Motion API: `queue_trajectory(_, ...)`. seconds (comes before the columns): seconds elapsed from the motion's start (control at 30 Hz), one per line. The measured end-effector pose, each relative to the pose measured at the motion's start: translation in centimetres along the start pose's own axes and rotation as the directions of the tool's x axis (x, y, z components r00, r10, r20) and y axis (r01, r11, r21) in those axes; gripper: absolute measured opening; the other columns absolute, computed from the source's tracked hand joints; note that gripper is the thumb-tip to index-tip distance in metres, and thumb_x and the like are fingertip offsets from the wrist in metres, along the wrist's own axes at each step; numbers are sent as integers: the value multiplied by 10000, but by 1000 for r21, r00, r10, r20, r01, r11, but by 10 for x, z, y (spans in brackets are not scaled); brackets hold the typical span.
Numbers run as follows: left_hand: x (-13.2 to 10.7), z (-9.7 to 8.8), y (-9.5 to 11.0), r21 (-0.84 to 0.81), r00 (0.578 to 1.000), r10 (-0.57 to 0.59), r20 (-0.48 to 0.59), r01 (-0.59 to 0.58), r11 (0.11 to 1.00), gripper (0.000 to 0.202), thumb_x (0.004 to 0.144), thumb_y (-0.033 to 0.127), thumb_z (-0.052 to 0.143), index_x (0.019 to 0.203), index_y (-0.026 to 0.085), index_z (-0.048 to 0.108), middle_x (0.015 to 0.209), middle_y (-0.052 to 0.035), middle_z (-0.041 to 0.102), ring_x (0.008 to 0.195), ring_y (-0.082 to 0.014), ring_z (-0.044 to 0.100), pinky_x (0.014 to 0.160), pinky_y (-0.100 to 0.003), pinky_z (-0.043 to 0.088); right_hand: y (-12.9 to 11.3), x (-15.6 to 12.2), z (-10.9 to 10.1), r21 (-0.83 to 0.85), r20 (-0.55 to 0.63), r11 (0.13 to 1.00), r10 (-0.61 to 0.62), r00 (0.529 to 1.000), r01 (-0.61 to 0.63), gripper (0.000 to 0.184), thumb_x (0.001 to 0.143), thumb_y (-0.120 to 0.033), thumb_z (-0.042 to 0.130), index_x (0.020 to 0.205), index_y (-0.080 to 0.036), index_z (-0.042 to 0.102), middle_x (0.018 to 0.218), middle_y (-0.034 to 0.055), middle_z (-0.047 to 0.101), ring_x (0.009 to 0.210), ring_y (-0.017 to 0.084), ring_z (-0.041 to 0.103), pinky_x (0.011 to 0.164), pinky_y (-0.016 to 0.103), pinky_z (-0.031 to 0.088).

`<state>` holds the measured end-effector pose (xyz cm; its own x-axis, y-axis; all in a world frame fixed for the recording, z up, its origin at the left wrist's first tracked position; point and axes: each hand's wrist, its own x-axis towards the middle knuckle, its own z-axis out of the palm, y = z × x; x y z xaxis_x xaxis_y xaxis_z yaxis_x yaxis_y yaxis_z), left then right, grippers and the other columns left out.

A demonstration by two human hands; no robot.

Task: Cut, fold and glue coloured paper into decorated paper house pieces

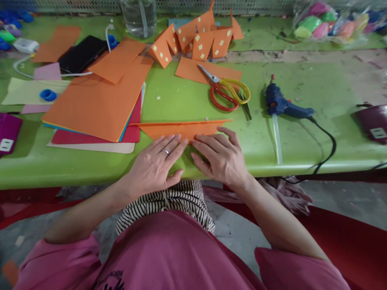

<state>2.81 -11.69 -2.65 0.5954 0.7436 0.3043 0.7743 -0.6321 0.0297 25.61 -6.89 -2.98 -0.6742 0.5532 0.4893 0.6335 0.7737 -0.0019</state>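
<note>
A folded sheet of orange paper [178,128] lies near the table's front edge, its long raised fold running left to right along the far side. My left hand [159,161] rests flat on its near part, fingers stretched out, a ring on one finger. Beside it my right hand [222,155] presses on the same paper with spread fingers, the thumb apart. The hands cover the near part of the sheet. Beyond it lie scissors [225,90] with one red and one yellow handle, partly on an orange paper piece [189,69].
Left stands a stack of coloured paper [96,100] with a black phone [83,53] behind. A blue glue gun [284,102] with trailing cord lies right. Cut orange shapes with pale squares [202,42] and a water container [139,18] stand at the back. Purple objects [375,123] sit at both sides.
</note>
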Motion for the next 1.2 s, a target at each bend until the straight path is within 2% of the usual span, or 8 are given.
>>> queue_trajectory(0.27, 1, 5, 3, 21, 1000, -19, -22, 19, 1000, 772, 981, 636, 426, 1439, 21, 514, 1481, -202, 559, 1355, -328, 560, 1165, -467, 423, 0, 1, -1, 10, -17, 1000, -10, 1000, 10, 244, 957, -302, 586, 1145, -212, 711, 1125, 48, 779, 950, 193, 657, 1076, 425, 383)
queue_trajectory(0.37, 2, 4, 4, 38, 1000, -22, -6, 22, 999, 779, 982, 653, 406, 1420, 22, 537, 1469, -208, 569, 1354, -330, 562, 1175, -483, 405, -3, 0, -2, 8, 4, 1000, 7, 1000, -7, 255, 965, -307, 583, 1155, -199, 713, 1153, 51, 779, 974, 194, 681, 1106, 435, 368)
queue_trajectory(0.47, 2, 2, 6, 52, 999, -26, 32, 25, 998, 773, 992, 649, 379, 1426, 29, 535, 1473, -207, 564, 1366, -329, 552, 1194, -508, 372, -6, -5, -6, -1, 53, 998, 59, 997, -59, 291, 979, -334, 573, 1202, -202, 705, 1229, 48, 760, 1112, 222, 679, 1169, 473, 303)
queue_trajectory(0.57, 1, 3, 7, 63, 999, -34, 14, 33, 997, 807, 985, 676, 359, 1438, 28, 520, 1473, -198, 567, 1361, -325, 557, 1192, -520, 368, 0, -13, -13, -32, 70, 993, 115, 991, -113, 293, 986, -348, 570, 1214, -220, 704, 1250, 33, 753, 1236, 253, 635, 1206, 511, 243)
queue_trajectory(0.77, -1, 9, 6, 49, 999, -42, 11, 42, 998, 863, 956, 725, 366, 1466, 40, 487, 1500, -193, 537, 1382, -317, 537, 1209, -547, 335, 10, -20, -26, -94, 55, 981, 174, 983, -168, 331, 986, -407, 573, 1209, -207, 712, 1263, 69, 743, 1201, 275, 648, 1191, 520, 256)
queue_trajectory(0.9, -2, 9, 8, 58, 997, -70, 44, 67, 996, 845, 948, 719, 407, 1471, 61, 488, 1525, -206, 504, 1409, -330, 505, 1229, -588, 279, -8, -4, -15, 45, 107, 994, 94, 990, -99, 475, 1005, -456, 523, 1383, -183, 614, 1356, 102, 689, 1221, 258, 627, 1138, 466, 336)
queue_trajectory(1.0, -1, 9, 11, 59, 994, -97, 57, 93, 994, 879, 921, 751, 420, 1461, 61, 501, 1513, -222, 514, 1419, -343, 491, 1228, -619, 259, -21, 8, -6, 187, 144, 979, 50, 988, -77, 517, 1047, -459, 421, 1460, -169, 536, 1321, 108, 707, 1193, 227, 637, 1087, 424, 386)
queue_trajectory(1.2, -3, 12, 12, 25, 991, -108, 78, 107, 994, 976, 841, 792, 522, 1516, 93, 431, 1567, -238, 434, 1461, -388, 423, 1216, -676, 221, -22, 15, -3, 208, 188, 970, 84, 978, -124, 602, 1054, -500, 359, 1517, -126, 450, 1155, 116, 755, 1122, 235, 649, 1074, 417, 393)
